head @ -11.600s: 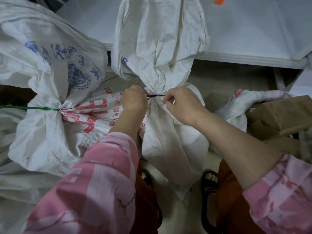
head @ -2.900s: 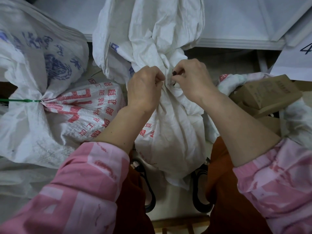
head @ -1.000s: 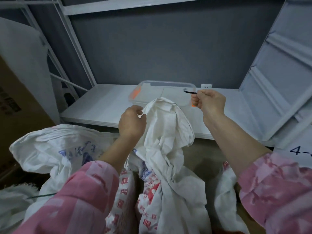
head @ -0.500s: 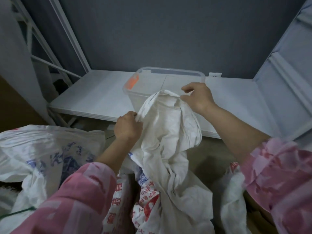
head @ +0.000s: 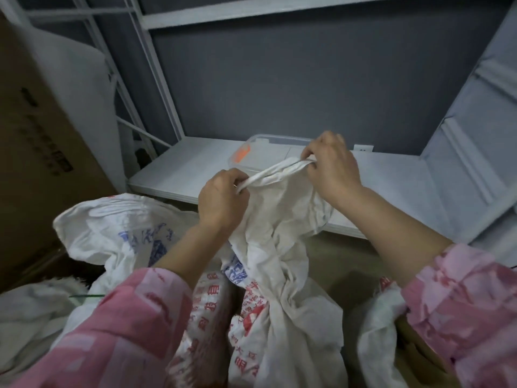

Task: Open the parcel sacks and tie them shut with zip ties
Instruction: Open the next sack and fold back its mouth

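White sack (head: 282, 219) (rim gripped), contents hidden

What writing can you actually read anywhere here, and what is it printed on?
No text reads clearly.
Middle sack: red and blue Chinese print, too creased and blurred to read.
Left sack: blue print, blurred.
Cardboard box: dark print, too blurred.
Clear tub: orange patch, no lettering visible.

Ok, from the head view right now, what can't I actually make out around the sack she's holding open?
- Contents of the white sack: the left hand and right hand stretch its rim flat, so the opening is hidden.
- Inside of the clear plastic bin: the right hand and the sack rim cover most of it.
- Green zip tie: only a short piece shows beside the pink sleeve.
- Print on the cardboard box: too dark and blurred to read.
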A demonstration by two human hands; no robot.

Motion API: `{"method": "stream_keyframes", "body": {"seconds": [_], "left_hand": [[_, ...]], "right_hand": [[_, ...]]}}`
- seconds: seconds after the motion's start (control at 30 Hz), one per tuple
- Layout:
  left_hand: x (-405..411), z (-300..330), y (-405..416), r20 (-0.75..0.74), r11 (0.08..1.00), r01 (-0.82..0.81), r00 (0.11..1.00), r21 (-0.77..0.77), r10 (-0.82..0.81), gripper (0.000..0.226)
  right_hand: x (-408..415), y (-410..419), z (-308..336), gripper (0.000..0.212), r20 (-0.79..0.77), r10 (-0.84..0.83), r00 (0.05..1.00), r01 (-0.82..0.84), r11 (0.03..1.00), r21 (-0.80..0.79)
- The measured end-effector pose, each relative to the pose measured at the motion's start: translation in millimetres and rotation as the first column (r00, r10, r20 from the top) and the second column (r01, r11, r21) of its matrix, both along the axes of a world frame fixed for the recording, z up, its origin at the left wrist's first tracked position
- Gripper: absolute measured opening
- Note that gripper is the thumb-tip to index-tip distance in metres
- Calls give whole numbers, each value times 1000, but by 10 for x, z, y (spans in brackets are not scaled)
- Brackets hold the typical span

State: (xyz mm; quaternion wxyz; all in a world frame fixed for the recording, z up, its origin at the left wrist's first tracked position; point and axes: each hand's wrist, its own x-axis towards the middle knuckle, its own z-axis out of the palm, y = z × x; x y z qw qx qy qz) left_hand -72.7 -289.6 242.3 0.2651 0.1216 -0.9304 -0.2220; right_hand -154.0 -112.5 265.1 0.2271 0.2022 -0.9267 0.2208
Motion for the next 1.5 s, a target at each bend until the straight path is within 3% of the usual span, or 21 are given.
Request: {"method": "stream_keyframes", "body": {"seconds": [0.1, 0.2, 0.4, 0.57, 0.67, 0.8, 0.87, 0.97, 1.07, 1.2, 1.27, 1.37, 1.43, 1.5], "left_hand": [[329, 225, 176, -6, 998, 51, 999, -34, -52, 23], [710, 422, 425, -53, 993, 108, 992, -51, -110, 23], [1399, 765, 777, -165, 985, 159, 972, -63, -167, 31], [1891, 826, 814, 74, 979, 203, 977, -8, -202, 59], [2092, 802, 789, 153, 977, 204, 969, -62, -192, 46], [2220, 827, 777, 18, 986, 143, 990, -84, -142, 21], [2232, 875, 755, -153, 986, 15, 987, -164, -40, 19], [2193, 1079, 629, -494, 954, -102, 868, -283, -54, 21], [2108, 1235, 479, -609, 885, -145, 773, -443, -178, 24], [2101, 1107, 355, -593, 853, -88, 755, -514, -279, 27], [2146, 1009, 309, -573, 872, -11, 758, -490, -312, 28], [2207, 946, 208, -489, 882, 67, 811, -466, -320, 26], [2276, 973, 156, -330, 886, 88, 908, -456, -259, 27], [2330, 1024, 119, -17, 867, 124, 988, -483, -151, 33]], "right_hand": [[486, 61, 255, 34, -15, 107, 994, -106, 992, 65], [983, 126, 434, 28, -20, 221, 975, -215, 961, 172], [1691, 419, 698, 17, -138, 244, 960, -210, 952, 223], [2134, 697, 978, 16, -424, 174, 889, -140, 984, 112], [2287, 874, 1079, 18, -488, 61, 871, -85, 996, -27], [2379, 1026, 1062, 20, -433, -45, 900, 0, 995, -103], [2378, 1070, 1018, 20, -325, -105, 940, 103, 994, -24], [2416, 1038, 1014, 25, -132, -154, 979, 174, 972, 155], [2545, 905, 1126, 28, -129, -40, 991, 52, 994, 91], [2725, 683, 1211, 35, -72, 142, 987, -136, 987, 80], [2751, 543, 1116, 31, -41, 124, 991, -117, 982, 145], [2712, 362, 901, 11, -148, 87, 985, -45, 963, 266], [2688, 269, 786, 12, -222, 107, 969, -34, 950, 309], [2690, 185, 703, 22, -345, 153, 926, -35, 945, 326]]}}
